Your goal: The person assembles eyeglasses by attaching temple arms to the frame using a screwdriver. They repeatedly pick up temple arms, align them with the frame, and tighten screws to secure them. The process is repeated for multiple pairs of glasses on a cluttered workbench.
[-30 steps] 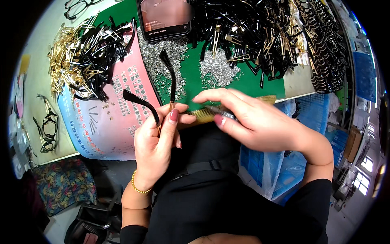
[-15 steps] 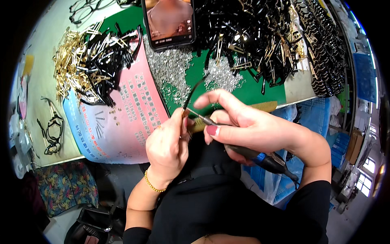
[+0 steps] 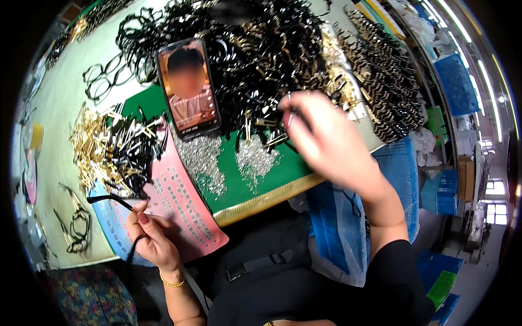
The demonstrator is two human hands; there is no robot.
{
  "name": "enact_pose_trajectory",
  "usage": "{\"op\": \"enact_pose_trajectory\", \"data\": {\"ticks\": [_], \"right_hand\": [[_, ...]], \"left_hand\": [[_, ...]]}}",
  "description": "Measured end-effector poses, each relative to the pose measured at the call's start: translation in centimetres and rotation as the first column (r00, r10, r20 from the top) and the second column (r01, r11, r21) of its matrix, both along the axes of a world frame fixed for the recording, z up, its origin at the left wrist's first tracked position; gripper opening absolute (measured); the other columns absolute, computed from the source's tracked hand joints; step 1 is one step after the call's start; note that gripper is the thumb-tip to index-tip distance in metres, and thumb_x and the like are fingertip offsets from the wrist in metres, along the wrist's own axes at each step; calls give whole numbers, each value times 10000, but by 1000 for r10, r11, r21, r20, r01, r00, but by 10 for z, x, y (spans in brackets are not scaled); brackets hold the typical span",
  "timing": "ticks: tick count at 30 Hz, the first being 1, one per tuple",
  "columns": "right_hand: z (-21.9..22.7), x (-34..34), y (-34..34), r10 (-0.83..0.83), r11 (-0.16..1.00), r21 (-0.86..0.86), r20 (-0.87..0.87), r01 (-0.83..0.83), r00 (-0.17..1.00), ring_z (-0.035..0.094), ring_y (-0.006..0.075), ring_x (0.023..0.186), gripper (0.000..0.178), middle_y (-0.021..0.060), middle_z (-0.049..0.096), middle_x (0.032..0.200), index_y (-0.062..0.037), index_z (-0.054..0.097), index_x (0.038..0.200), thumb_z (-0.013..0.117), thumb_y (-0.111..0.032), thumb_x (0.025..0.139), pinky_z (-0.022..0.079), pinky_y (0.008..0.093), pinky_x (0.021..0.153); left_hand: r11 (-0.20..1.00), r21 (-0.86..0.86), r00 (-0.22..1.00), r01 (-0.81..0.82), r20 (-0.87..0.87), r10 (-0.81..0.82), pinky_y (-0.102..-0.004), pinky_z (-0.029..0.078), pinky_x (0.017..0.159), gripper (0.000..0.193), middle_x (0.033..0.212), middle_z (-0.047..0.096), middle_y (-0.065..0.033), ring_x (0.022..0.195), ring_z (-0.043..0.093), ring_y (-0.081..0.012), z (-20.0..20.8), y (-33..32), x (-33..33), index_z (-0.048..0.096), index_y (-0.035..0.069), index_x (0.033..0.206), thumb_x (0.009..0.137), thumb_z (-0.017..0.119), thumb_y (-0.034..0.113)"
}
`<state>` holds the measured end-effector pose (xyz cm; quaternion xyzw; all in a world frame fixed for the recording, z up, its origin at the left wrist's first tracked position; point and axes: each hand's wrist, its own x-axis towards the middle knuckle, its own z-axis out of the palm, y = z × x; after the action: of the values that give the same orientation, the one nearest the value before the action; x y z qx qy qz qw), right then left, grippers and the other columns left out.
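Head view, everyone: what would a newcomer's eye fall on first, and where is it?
Probably the big tangled heap of glossy black eyewear parts across the far middle of the pale table, with a lit black smartphone at its near edge. On the green mat, two glittering mounds of small silvery metal pieces lie side by side. At lower left, the bare left hand holds slim, curved black eyewear arms.

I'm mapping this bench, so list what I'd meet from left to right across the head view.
Loose eyeglass frame → left hand → larger heap of small silver parts → smaller silver heap → right hand → upper blue crate.
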<state>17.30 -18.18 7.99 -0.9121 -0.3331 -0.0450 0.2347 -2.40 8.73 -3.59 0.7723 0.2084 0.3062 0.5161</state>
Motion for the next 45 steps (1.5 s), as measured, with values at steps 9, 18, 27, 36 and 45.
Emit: {"op": "enact_pose_trajectory", "data": {"ticks": [9, 18, 27, 36, 45], "right_hand": [[19, 123, 46, -225, 953, -112, 358, 281, 906, 730, 368, 802, 326, 177, 723, 847, -6, 615, 968, 662, -329, 954, 587, 481, 707], [39, 24, 65, -14, 1000, 4, 505, 14, 863, 690, 349, 724, 113, 126, 697, 840, -74, 620, 1005, 631, -164, 938, 552, 404, 613], [-50, -120, 57, 634, 768, -208, 112, -605, 766, 555, 114, 604, 190, -5, 511, 725, -100, 615, 917, 642, -220, 772, 422, 251, 456], [-36, -77, 26, 216, 877, -387, -211, -284, 953, 658, 270, 745, 463, 120, 530, 943, -169, 585, 1327, 626, -87, 874, 548, 376, 558], [-39, -77, 23, 257, 864, -380, -230, -330, 939, 653, 261, 729, 562, 122, 523, 917, -239, 600, 1382, 645, -72, 847, 538, 369, 532]], "left_hand": [[999, 37, 998, 28, 55, -30, -204, 357, 597, 294, 685, 547, 11, 608, 455, -43, -8, -10, 5, 587, -3, 1234, 1122, 425, 215], [999, -35, 988, -25, 153, 30, -195, 306, 522, 298, 724, 531, 0, 563, 363, -40, -11, 7, -8, 504, 4, 1346, 1119, 379, 151], [995, -69, 976, 71, 210, -55, -277, 496, 767, 300, 1058, 705, -158, 823, 600, -143, 8, -13, -1, 495, -27, 1326, 1122, 386, 163], [896, 163, 910, 413, -123, -397, -352, 478, 812, 143, 933, 722, -74, 827, 640, -213, 19, -14, 12, 659, 24, 1097, 1041, 535, 66], [752, 271, 798, 600, -271, -539, -383, 373, 807, 147, 905, 711, -24, 788, 554, -249, 28, -13, 32, 695, 65, 1070, 990, 572, 59]]}}
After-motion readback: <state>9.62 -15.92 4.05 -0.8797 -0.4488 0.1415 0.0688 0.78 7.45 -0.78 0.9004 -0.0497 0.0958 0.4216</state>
